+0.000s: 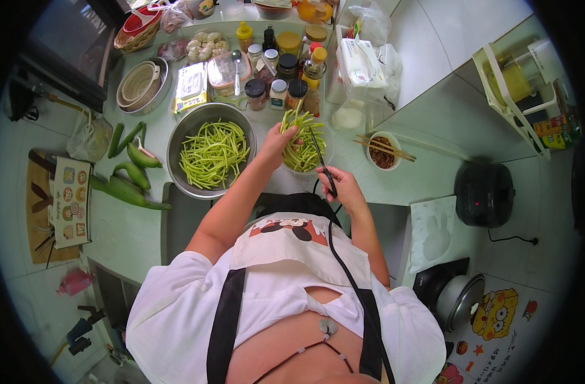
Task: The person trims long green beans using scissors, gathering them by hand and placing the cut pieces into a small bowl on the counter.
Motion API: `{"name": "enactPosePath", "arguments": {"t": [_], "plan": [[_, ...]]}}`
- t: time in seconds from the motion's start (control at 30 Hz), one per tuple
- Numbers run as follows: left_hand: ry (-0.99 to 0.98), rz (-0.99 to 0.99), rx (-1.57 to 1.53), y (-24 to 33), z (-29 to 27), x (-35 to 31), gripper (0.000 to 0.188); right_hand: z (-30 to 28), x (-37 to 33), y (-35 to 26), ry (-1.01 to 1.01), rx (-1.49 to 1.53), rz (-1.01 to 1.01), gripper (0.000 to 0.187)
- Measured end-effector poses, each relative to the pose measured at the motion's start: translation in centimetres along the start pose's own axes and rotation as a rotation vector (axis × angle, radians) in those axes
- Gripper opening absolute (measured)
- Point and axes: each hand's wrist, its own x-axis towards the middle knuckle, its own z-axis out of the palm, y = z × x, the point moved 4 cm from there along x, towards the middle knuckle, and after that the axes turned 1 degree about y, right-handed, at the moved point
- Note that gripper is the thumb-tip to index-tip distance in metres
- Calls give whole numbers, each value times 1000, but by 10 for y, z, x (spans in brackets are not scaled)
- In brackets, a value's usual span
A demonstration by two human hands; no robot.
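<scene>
My left hand (281,144) is closed around a bunch of thin green vegetable stems (295,121), held above a clear bowl. In my right hand (345,188) is a pair of black-handled scissors (331,182), its blades pointing up and away alongside the bunch. Whether the blades touch a stem cannot be made out. Cut green stems (301,157) lie in the clear bowl (331,151) below both hands. Left of it stands a wide steel bowl (172,155) holding a heap of longer stems (214,155).
Seasoning jars and bottles (277,94) crowd the counter's back. Chopsticks (387,148) lie across a small bowl of brown food (382,158) at right. Green gourds (131,192) lie left of the steel bowl. A black rice cooker (484,194) stands far right.
</scene>
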Motion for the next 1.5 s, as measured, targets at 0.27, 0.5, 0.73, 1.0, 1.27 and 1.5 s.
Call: {"name": "enactPosePath", "arguments": {"t": [0.27, 0.5, 0.73, 1.0, 1.27, 1.5], "plan": [[-4, 91, 8, 3, -3, -3, 22, 5, -3, -4, 26, -38, 19, 24], [8, 157, 103, -5, 0, -3, 22, 16, -3, -7, 27, -44, 56, 22], [35, 190, 148, -11, 1, 0, 22, 11, 3, 6, 17, -4, 11, 18], [57, 42, 0, -21, -10, 15, 21, 8, 3, 7, 66, -13, 68, 18], [0, -81, -303, -14, -19, 13, 19, 5, -4, -3, 59, -120, 92, 22], [-49, -67, -342, -13, -16, 15, 19, 3, -7, -5, 47, -129, 76, 24]]}}
